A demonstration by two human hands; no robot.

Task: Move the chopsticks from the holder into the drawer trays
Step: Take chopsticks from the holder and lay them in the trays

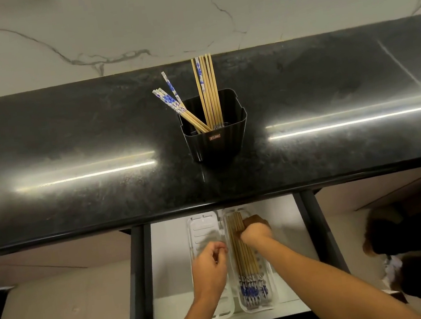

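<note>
Behind the open drawer [165, 272], one black holder [216, 129] with two chopstick bunches [208, 90] is seen on the counter [69, 151], while inside the drawer two trays lie side by side, the right tray [269, 280] filled with chopsticks [247, 261] gripped by the closed right hand [254, 229], the left tray [200, 230] under the loosely curled, apparently empty left hand [210, 266].

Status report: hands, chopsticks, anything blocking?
Right hand pressing chopsticks in right tray. Left hand over left tray, loosely curled. More chopsticks in black holder. Nothing blocking.

Head view, steeply down, near countertop [67, 140] and open drawer [170, 271]
</note>
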